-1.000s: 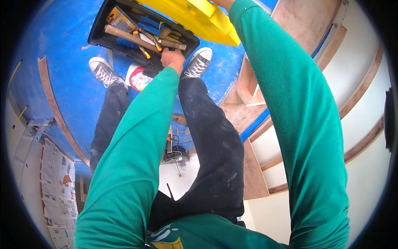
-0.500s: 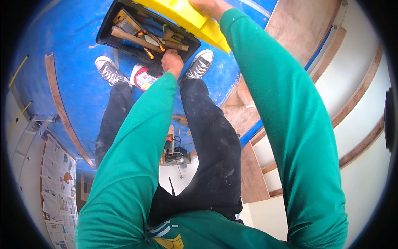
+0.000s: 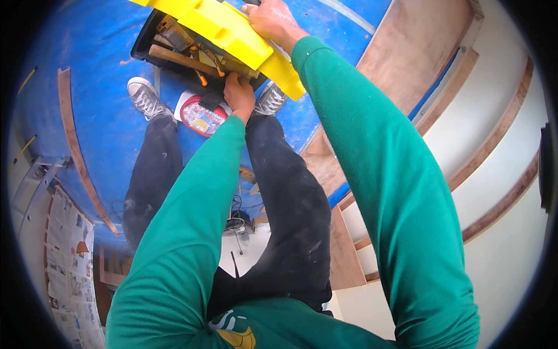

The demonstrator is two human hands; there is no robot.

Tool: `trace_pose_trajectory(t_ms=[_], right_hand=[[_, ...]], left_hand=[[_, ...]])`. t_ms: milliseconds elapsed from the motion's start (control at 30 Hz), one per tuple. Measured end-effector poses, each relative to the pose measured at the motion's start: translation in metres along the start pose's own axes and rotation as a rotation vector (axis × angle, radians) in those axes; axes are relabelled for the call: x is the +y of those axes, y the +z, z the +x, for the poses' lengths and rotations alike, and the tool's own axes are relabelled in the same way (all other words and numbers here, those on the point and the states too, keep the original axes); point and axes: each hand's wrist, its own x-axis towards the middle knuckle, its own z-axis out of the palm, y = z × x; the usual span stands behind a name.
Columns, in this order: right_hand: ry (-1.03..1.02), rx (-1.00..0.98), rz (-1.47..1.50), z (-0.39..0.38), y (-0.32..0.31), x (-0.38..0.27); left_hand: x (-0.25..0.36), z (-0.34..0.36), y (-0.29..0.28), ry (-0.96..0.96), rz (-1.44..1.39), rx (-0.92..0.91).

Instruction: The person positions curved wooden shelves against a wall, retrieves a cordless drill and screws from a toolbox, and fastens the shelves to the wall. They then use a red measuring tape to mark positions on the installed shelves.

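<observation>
A black toolbox [image 3: 141, 46] lies on the blue floor sheet, ahead of my feet. Its yellow lid [image 3: 224, 32] is tilted over the far and right parts of the box, with a gap along the near side. My right hand [image 3: 274, 23] grips the lid's far edge, its thumb along the top. My left hand [image 3: 239, 96] has its fingers curled at the box's near right rim; the fingertips are partly hidden. Inside show a wooden handle [image 3: 180, 59], orange-and-black hand tools [image 3: 199, 63] and a yellow-labelled pack [image 3: 174, 32]. The lid hides the rest.
A rounded white pack with red trim [image 3: 200, 113] sits between my shoes, against the toolbox. Wooden boards [image 3: 415, 49] lie on the right, and a long wood strip [image 3: 75, 134] on the left. A ladder [image 3: 40, 180] stands at far left. Cables [image 3: 238, 215] lie behind my legs.
My right hand has brought the yellow lid left and down over the toolbox, covering more of the tools. My left hand stays at the near rim.
</observation>
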Motion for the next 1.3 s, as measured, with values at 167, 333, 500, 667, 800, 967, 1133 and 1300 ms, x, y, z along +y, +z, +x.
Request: trace_pose_trajectory(t_ms=[167,333,500,667,800,967,1133,1300], right_hand=[[-0.068,-0.027,-0.028,0.010,-0.007,0.004],[-0.077,-0.074,-0.130,0.018,-0.015,0.004],[-0.125,-0.080,-0.092,0.015,-0.015,0.007],[-0.113,-0.010,-0.066,0.019,-0.009,0.013],[-0.100,-0.047,-0.075,0.014,-0.008,0.011],[-0.101,-0.047,-0.071,-0.012,-0.002,-0.002],[-0.196,-0.181,-0.179,-0.060,0.047,-0.022],[-0.162,0.083,-0.069,-0.134,0.085,-0.041]], left_hand=[[0.001,-0.006,-0.028,0.075,-0.074,-0.133],[-0.007,0.018,-0.035,0.084,0.026,-0.289],[-0.020,0.033,-0.006,0.003,0.061,-0.214],[-0.017,0.018,-0.020,-0.351,-0.327,-0.485],[0.002,-0.023,-0.084,-0.366,-0.339,-0.675],[0.036,-0.088,-0.184,-0.244,-0.190,-0.614],[0.059,-0.136,-0.287,-0.022,-0.013,-0.548],[0.063,-0.147,-0.357,-0.101,-0.024,-0.613]])
